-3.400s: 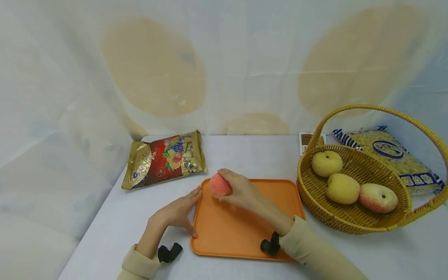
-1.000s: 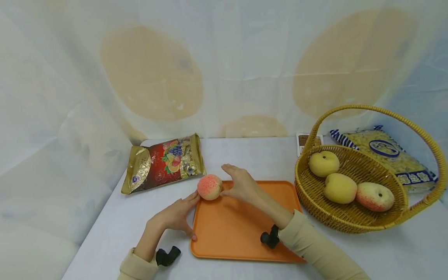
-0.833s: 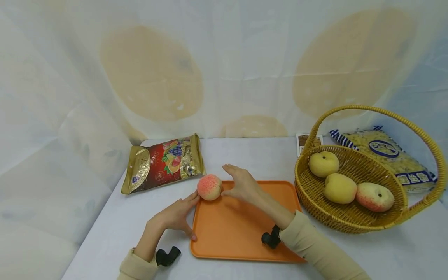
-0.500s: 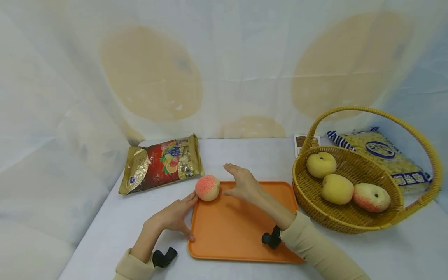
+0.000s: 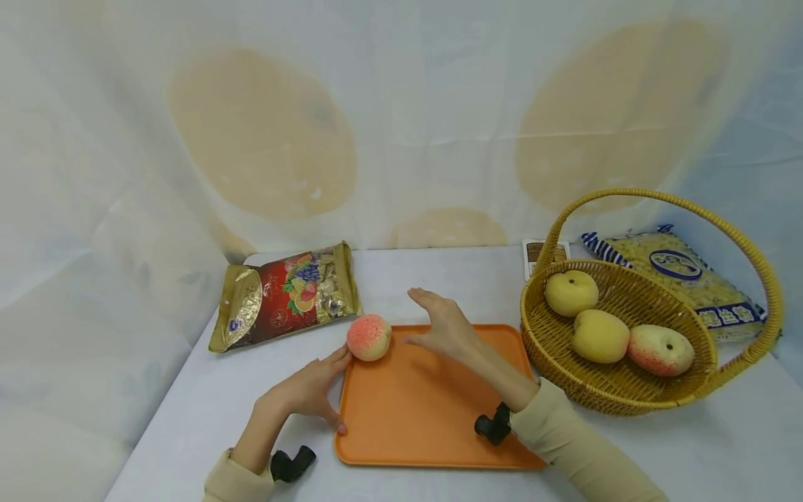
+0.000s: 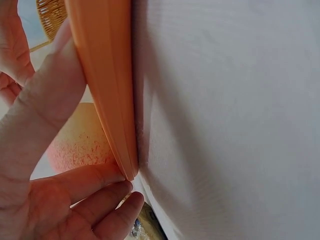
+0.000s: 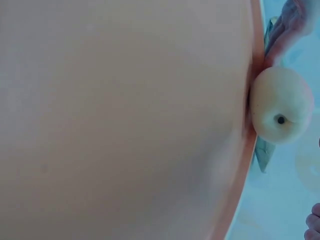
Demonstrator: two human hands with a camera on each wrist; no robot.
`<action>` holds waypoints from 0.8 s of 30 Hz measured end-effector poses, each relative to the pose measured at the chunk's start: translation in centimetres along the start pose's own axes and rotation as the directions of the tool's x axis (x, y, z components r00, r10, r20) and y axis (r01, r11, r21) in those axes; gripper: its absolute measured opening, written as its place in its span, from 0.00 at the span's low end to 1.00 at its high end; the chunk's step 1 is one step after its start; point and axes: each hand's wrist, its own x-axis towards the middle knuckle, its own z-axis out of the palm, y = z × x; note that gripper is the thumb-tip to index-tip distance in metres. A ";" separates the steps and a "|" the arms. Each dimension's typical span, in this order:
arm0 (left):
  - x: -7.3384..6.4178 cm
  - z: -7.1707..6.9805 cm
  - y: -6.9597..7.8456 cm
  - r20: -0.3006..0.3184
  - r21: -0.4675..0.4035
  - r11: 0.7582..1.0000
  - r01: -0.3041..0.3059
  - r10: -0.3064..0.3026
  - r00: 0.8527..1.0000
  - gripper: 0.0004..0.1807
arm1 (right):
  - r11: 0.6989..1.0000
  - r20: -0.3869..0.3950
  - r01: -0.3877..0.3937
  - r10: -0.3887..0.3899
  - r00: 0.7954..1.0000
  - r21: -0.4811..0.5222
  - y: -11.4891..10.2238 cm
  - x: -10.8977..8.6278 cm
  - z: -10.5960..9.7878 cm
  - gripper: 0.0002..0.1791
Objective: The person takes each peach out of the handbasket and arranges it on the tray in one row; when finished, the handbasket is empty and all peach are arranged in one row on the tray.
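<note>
In the head view a pink-and-cream peach (image 5: 369, 337) sits in the far left corner of the orange tray (image 5: 426, 418). My left hand (image 5: 304, 390) rests along the tray's left edge, thumb near the front corner and fingertips near the peach. In the left wrist view the thumb and straight fingers touch the tray's rim (image 6: 102, 65), with the peach (image 6: 80, 145) behind. My right hand (image 5: 450, 331) hovers above the tray, right of the peach, fingers spread and holding nothing. The right wrist view shows the peach (image 7: 280, 100) at the tray's edge, its dark stem hole visible.
A wicker basket (image 5: 571, 376) with a tall handle stands right of the tray, holding two yellow peaches (image 5: 600, 337) and a red-and-cream fruit (image 5: 661, 350). Behind it lie a blue-and-yellow bag (image 5: 680, 272) and a small card (image 5: 533, 254). A red-gold candy bag (image 5: 285, 296) lies back left.
Earlier, my right hand held the peach over the tray's far left corner. It has since let go and drawn back slightly to the right; the left hand stays at the edge.
</note>
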 end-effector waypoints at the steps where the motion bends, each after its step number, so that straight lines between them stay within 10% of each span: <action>1: 0.0 0.0 0.0 0.000 0.000 1.000 0.000 0.000 1.000 0.68 | 1.000 0.000 -0.004 0.004 1.000 -0.001 0.1 0.0 -0.1 0.44; 24: -0.1 0.1 -0.2 -0.006 0.018 1.000 -0.011 0.011 1.000 0.67 | 1.000 -0.077 -0.004 0.003 0.997 -0.010 1.2 -0.8 -1.8 0.44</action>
